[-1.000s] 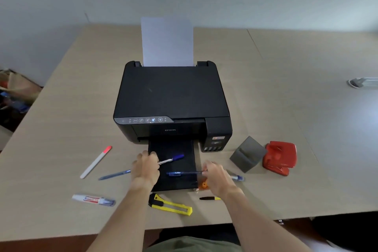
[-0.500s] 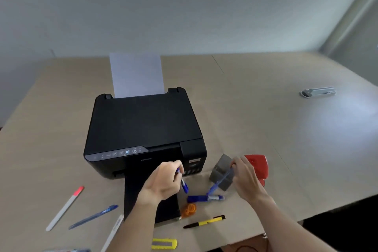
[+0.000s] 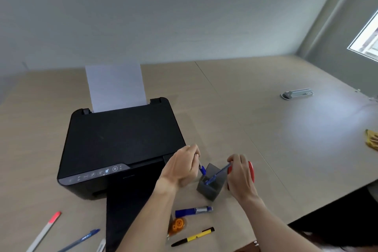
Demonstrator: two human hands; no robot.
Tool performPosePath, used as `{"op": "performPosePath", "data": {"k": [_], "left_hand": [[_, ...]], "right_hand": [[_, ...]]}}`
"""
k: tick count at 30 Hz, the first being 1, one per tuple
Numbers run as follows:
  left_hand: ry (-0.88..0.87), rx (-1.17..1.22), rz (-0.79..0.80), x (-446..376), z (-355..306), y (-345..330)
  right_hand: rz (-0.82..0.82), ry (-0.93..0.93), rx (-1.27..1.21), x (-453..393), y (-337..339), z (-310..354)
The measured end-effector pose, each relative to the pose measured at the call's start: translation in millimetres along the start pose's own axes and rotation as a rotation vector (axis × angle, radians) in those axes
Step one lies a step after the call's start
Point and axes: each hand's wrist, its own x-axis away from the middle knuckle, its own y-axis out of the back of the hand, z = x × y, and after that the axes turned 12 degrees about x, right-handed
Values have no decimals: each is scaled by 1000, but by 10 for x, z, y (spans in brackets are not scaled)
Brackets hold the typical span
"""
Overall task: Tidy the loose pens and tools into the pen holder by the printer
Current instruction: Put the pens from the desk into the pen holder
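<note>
A grey pen holder stands just right of the black printer. My left hand grips a blue-capped pen whose cap end hangs just over the holder's left rim. My right hand holds a blue pen slanted with its lower end inside the holder. Loose on the table lie a blue marker, an orange correction tape, a yellow-and-black pen, a blue pen and a white pen with a red tip.
A red hole punch sits behind my right hand, mostly hidden. The printer's black output tray juts toward me, and white paper stands in its rear feed. A grey power strip lies far right. The table's edge runs at lower right.
Both hands have carried their pens from the printer tray to the holder. The right pen's end now sits inside it, and the view has tilted up and to the right.
</note>
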Motion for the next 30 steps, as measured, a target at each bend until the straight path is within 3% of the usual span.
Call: {"op": "performPosePath", "data": {"k": [5, 16, 22, 30], "left_hand": [[20, -71, 71, -110, -46, -230], [173, -142, 139, -160, 2, -479], [207, -102, 81, -89, 81, -604], [251, -25, -99, 322, 187, -636]], "right_hand": [[-20, -14, 17, 20, 43, -2], [217, -76, 43, -12, 130, -269], [231, -105, 85, 124, 104, -416], [549, -29, 119, 663, -296, -601]]}}
